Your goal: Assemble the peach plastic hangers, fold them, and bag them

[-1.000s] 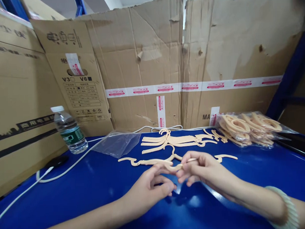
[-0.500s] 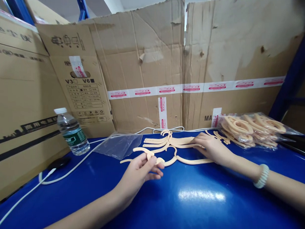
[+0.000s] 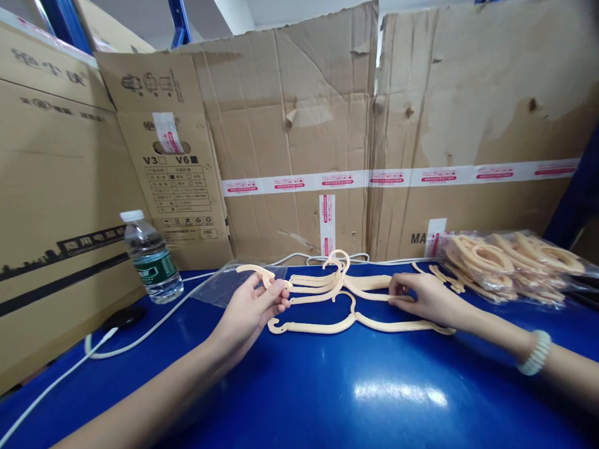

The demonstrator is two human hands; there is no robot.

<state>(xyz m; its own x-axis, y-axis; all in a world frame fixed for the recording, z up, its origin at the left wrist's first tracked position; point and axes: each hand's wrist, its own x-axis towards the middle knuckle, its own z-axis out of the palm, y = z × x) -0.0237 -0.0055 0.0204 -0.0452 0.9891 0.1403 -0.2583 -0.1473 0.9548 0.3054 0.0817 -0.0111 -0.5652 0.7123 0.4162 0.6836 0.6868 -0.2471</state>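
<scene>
Pinched in the fingers of my left hand point(image 3: 253, 308) is a curved cream plastic hanger piece point(image 3: 254, 270), its free end pointing left. Whether it joins a hanger behind my fingers I cannot tell. My right hand point(image 3: 427, 295) closes on the right arm of a cream plastic clothes hanger point(image 3: 368, 294), the top one of a stack whose hooks bunch at the middle. Closer to me, another hanger point(image 3: 317, 327) lies flat on the blue table point(image 3: 305, 394), with a small curled end at its left.
Plastic bags of cream hanger parts point(image 3: 517, 263) lie at the right, near several loose curved pieces point(image 3: 446, 277). An empty clear bag point(image 3: 218, 289), a water bottle point(image 3: 156, 262) and a white cable point(image 3: 137, 345) are at the left. Cardboard sheets point(image 3: 296, 139) stand behind.
My left hand has moved left and away from me with the hanger piece, uncovering the near hanger's left end. My right hand stays at the hanger's right arm. The view has shifted slightly.
</scene>
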